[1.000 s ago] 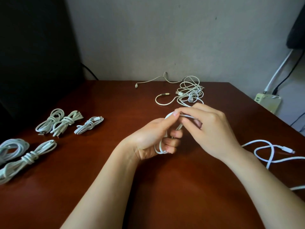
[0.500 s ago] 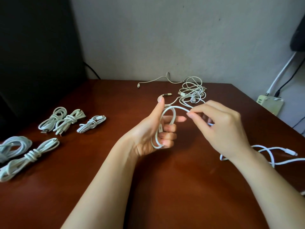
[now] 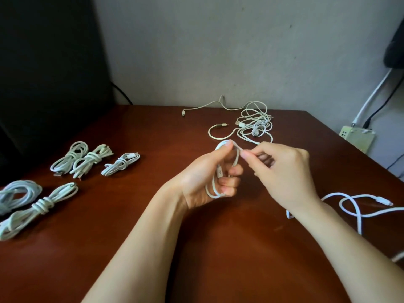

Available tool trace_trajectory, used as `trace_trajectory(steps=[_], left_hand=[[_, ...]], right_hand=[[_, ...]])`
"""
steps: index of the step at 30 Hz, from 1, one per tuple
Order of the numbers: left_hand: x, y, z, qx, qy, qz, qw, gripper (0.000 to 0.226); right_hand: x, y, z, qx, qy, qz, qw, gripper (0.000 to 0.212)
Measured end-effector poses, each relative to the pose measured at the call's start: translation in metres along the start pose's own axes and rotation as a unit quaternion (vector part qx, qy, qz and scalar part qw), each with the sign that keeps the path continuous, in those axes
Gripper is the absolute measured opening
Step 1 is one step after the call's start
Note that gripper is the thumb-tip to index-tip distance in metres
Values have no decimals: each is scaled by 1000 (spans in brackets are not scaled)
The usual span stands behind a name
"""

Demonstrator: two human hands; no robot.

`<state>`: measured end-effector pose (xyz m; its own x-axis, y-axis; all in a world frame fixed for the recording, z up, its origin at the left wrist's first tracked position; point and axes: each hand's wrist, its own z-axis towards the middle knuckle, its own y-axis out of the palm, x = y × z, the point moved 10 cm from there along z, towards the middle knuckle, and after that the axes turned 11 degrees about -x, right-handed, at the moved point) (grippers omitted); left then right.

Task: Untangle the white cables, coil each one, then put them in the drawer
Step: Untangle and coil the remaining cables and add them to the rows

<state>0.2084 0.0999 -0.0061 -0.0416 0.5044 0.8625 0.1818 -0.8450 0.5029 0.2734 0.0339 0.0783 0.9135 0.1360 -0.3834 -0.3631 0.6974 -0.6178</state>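
The white cable [image 3: 236, 159] being coiled sits in loops in the left hand [image 3: 203, 180], whose thumb and curled fingers grip it above the middle of the surface [image 3: 153, 248]. The right hand [image 3: 286, 171] pinches the next stretch just beside that thumb, and the cable's loose end [image 3: 336, 193] trails toward the right edge. Five coiled bundles [image 3: 87, 160] lie along the left edge, so that much looks done. A tangle [image 3: 254, 124] of cables near the far edge is not yet sorted. No drawer is in view, so putting away seems wholly left.
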Motion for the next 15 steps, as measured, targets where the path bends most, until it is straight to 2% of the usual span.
trace_trajectory(steps=[4, 8, 10, 12, 15], left_hand=[[3, 0, 4, 1, 25, 14, 1000, 45], [19, -9, 2, 32, 96, -21, 995, 50], [27, -17, -3, 54, 134, -68, 987, 49], [34, -27, -7, 81, 168, -116, 976, 49], [39, -52, -16, 155, 217, -176, 948, 50]], right_hand=[[10, 1, 1, -6, 51, 62, 997, 22], [12, 8, -1, -28, 70, 36, 997, 9], [14, 13, -1, -52, 80, 21, 995, 9], [15, 22, -1, -100, 85, 9, 991, 19], [14, 42, -5, -217, 100, -35, 970, 39]])
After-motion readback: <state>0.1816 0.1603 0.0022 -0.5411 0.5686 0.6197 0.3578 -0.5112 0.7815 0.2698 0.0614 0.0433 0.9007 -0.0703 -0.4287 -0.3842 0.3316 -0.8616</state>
